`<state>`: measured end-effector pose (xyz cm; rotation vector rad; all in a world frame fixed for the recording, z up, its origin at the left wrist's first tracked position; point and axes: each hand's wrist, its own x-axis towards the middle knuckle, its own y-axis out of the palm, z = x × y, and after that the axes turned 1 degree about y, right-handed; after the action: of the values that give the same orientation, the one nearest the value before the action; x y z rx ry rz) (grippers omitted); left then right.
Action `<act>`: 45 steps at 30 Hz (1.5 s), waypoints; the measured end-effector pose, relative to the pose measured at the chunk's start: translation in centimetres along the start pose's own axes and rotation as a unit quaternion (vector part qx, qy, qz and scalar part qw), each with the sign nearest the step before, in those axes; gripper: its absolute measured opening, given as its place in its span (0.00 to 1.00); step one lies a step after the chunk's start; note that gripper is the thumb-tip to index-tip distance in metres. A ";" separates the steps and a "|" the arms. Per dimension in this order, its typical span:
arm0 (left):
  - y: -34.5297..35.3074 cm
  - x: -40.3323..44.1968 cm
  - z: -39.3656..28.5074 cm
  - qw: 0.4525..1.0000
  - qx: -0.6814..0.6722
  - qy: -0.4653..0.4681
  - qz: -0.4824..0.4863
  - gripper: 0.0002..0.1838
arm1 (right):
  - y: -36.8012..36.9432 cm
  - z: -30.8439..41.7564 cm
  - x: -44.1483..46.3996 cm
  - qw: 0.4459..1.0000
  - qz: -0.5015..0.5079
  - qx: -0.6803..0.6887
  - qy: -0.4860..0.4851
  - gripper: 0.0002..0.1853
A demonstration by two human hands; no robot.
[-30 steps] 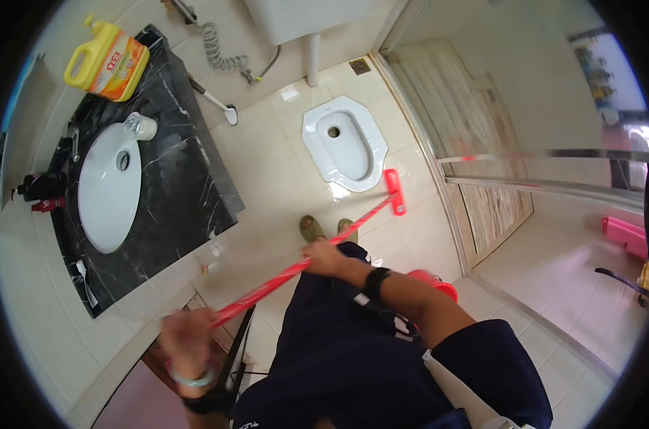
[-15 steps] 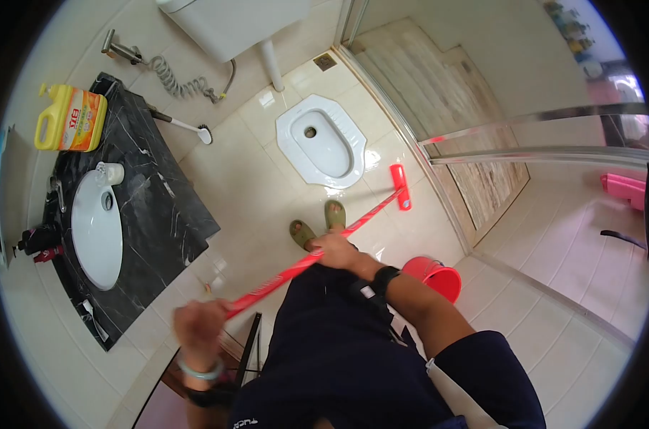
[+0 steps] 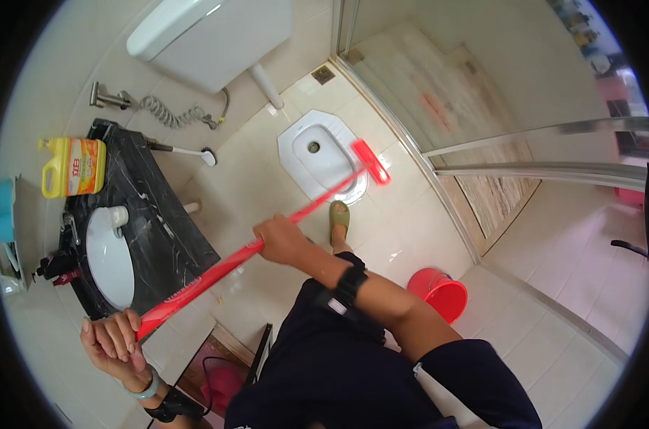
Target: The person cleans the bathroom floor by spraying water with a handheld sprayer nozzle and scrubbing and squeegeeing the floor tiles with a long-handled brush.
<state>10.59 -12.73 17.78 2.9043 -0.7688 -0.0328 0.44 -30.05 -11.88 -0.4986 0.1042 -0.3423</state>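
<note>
Seen from above, a person in dark clothing stands on a tiled bathroom floor, both hands set along a long red-handled floor tool (image 3: 210,275), which slants from the lower left up towards the centre right. The left hand (image 3: 113,344) is at the pole's top end, beyond the corner of a black marble counter (image 3: 170,243); its fingers are bent loosely round that end, knuckles raised, and how firmly they press cannot be told. The left forearm reaches out from the body, with a pale bangle (image 3: 150,386) at the wrist. The right hand (image 3: 281,239) is clenched round the pole lower down, back of the hand upward, its bare forearm stretched across the front of the body from a bent elbow. The tool's wide red head is beside the right edge of a white squat toilet (image 3: 296,150), ahead of a green slipper (image 3: 340,217). A red bucket (image 3: 449,300) stands near the right elbow
</note>
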 end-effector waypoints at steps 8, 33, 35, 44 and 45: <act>9.4 6.5 3.1 0.977 -0.002 -0.067 0.201 0.21 | -8.5 -4.3 -3.9 0.987 0.066 0.012 0.146 0.09; -5.5 37.9 18.5 0.948 0.196 -0.136 -0.213 0.21 | -36.6 -18.0 -8.1 0.743 -0.508 0.194 0.390 0.18; -6.4 41.1 19.9 0.931 0.216 -0.049 -0.291 0.21 | -35.0 -15.1 -7.0 0.744 -0.511 0.171 0.396 0.17; -6.6 43.3 16.1 0.895 0.255 0.298 -0.213 0.13 | -33.4 -14.7 -10.1 0.739 -0.524 0.174 0.386 0.14; -6.5 43.1 14.0 0.877 0.316 0.285 -0.226 0.12 | -33.4 -14.3 -10.2 0.750 -0.514 0.170 0.379 0.14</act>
<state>50.48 -30.22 3.58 3.2897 0.0359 1.1703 -21.63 -60.44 -8.06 0.0359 0.5560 -1.6306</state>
